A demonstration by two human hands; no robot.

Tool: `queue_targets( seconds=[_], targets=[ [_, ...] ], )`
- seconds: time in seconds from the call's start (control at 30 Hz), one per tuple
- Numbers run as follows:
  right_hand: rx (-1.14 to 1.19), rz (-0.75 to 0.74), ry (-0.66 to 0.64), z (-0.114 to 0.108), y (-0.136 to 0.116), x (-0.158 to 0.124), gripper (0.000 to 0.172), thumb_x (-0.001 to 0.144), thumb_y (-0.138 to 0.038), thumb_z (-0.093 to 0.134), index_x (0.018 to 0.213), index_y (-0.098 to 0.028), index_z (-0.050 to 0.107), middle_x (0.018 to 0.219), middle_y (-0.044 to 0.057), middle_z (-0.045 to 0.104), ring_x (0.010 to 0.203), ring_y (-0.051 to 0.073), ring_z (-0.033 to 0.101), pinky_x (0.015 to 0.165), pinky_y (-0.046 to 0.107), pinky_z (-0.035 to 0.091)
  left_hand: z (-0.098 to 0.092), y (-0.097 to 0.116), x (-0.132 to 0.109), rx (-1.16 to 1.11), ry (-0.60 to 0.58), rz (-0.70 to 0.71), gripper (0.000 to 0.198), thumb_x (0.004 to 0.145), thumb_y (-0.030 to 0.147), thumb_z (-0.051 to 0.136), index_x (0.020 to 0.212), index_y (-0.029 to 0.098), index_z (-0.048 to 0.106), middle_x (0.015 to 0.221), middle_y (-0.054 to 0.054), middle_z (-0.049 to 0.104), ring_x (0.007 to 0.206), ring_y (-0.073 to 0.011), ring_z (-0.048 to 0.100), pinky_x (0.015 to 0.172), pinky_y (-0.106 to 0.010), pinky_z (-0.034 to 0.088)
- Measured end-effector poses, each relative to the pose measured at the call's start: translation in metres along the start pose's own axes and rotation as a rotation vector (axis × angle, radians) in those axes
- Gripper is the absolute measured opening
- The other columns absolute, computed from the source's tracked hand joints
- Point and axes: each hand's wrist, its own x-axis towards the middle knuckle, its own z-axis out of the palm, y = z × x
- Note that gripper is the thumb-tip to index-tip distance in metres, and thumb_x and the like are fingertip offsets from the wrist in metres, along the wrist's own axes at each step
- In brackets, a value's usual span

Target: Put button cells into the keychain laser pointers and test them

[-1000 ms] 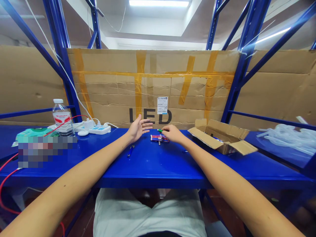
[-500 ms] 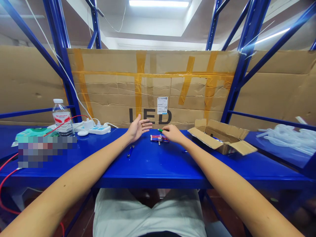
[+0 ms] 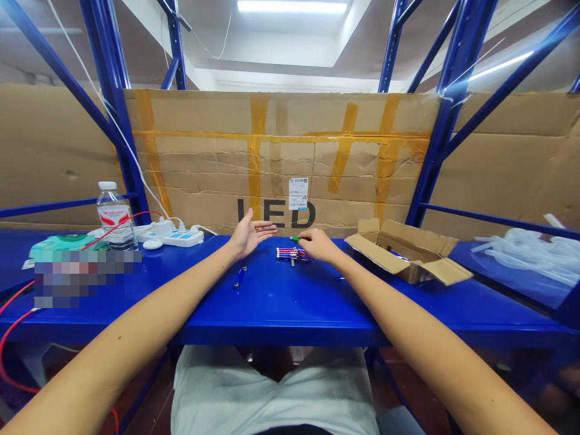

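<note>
My right hand (image 3: 315,244) pinches a small green pen-like tube (image 3: 295,239) between thumb and fingertips, above the back of a pile. That pile is a stack of slim red and blue metal tubes (image 3: 290,254) with silver ends and small clips, lying sideways on the blue table (image 3: 281,302). To their left my left hand (image 3: 250,237) is open, fingers stretched out, thumb up, palm facing the tubes and touching nothing. A single blue tube with a metal clip (image 3: 240,278) lies nearer the front edge. Another small blue piece (image 3: 339,278) is partly hidden by my right forearm.
An open cardboard box (image 3: 408,251) with blue items inside stands on the right. A water bottle (image 3: 114,217), a white power strip (image 3: 182,237) and a green packet (image 3: 67,241) are on the left. A large cardboard sheet (image 3: 203,163) closes off the back.
My left hand has shifted slightly left, away from the tubes, its fingers closer together. My right hand stays nearly in place with the green tube.
</note>
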Motion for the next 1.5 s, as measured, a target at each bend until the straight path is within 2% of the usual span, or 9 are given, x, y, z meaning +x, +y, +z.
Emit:
queue_targets(
  seconds=[0.2,0.47,0.63,0.73,1.13,1.37,1.5],
  targets=[
    [-0.002,-0.019,0.007,-0.0001,0.0003,0.0005,0.026,0.081,-0.021,0.045,0.069,-0.014,0.068,0.066,0.003,0.064,0.063,0.015,0.05,0.059,0.026,0.033,-0.0035,0.0002,0.0008,0.016,0.014,-0.002,0.075,0.094,0.064,0.026,0.107,0.001,0.064,0.115,-0.027,0.067,0.112,-0.0322,0.064,0.103,-0.04,0.045],
    [0.013,0.0,0.055,0.0019,-0.001,0.0014,0.022,0.081,-0.022,0.049,0.071,-0.014,0.066,0.074,0.006,0.068,0.071,0.016,0.055,0.063,0.025,0.035,-0.0014,-0.0011,0.0003,0.005,-0.026,-0.012,0.074,0.094,0.064,0.026,0.108,0.002,0.062,0.117,-0.027,0.066,0.112,-0.0327,0.064,0.104,-0.043,0.044],
    [0.03,-0.018,0.114,-0.0005,-0.0004,0.0023,0.028,0.083,-0.028,0.045,0.066,-0.014,0.062,0.067,0.004,0.063,0.066,0.015,0.05,0.061,0.026,0.033,-0.0014,-0.0015,0.0005,-0.016,-0.03,-0.013,0.073,0.095,0.062,0.026,0.111,0.0,0.06,0.117,-0.028,0.065,0.112,-0.0321,0.064,0.105,-0.042,0.044],
    [0.033,-0.027,0.093,-0.0028,-0.0005,0.0021,0.031,0.084,-0.03,0.043,0.062,-0.015,0.059,0.062,0.002,0.058,0.064,0.015,0.048,0.06,0.026,0.031,-0.0019,-0.0016,0.0009,-0.01,-0.026,-0.01,0.073,0.095,0.062,0.026,0.113,-0.001,0.059,0.117,-0.029,0.064,0.114,-0.0324,0.063,0.106,-0.042,0.044],
    [0.088,0.003,0.063,-0.0028,0.0009,0.0039,0.028,0.083,-0.03,0.043,0.065,-0.016,0.059,0.064,0.003,0.06,0.065,0.015,0.051,0.061,0.026,0.033,-0.0059,-0.0043,0.0042,0.022,-0.039,-0.018,0.069,0.096,0.061,0.025,0.11,0.004,0.062,0.111,-0.025,0.068,0.115,-0.0321,0.062,0.105,-0.043,0.044],
    [0.089,0.012,0.097,-0.0048,0.0008,0.0031,0.028,0.082,-0.03,0.043,0.067,-0.015,0.061,0.056,-0.001,0.05,0.058,0.014,0.044,0.057,0.027,0.031,-0.0041,-0.003,0.0026,0.026,-0.047,-0.031,0.07,0.097,0.061,0.021,0.108,0.005,0.062,0.109,-0.025,0.069,0.114,-0.0318,0.063,0.103,-0.043,0.045],
    [0.118,0.018,0.076,-0.0061,0.0003,0.0038,0.027,0.081,-0.028,0.042,0.068,-0.015,0.061,0.055,-0.001,0.049,0.056,0.013,0.043,0.056,0.027,0.031,-0.0037,-0.0033,0.0017,0.037,-0.047,-0.019,0.069,0.095,0.063,0.025,0.106,0.005,0.063,0.11,-0.025,0.069,0.115,-0.0323,0.062,0.104,-0.043,0.045]
  ],
)
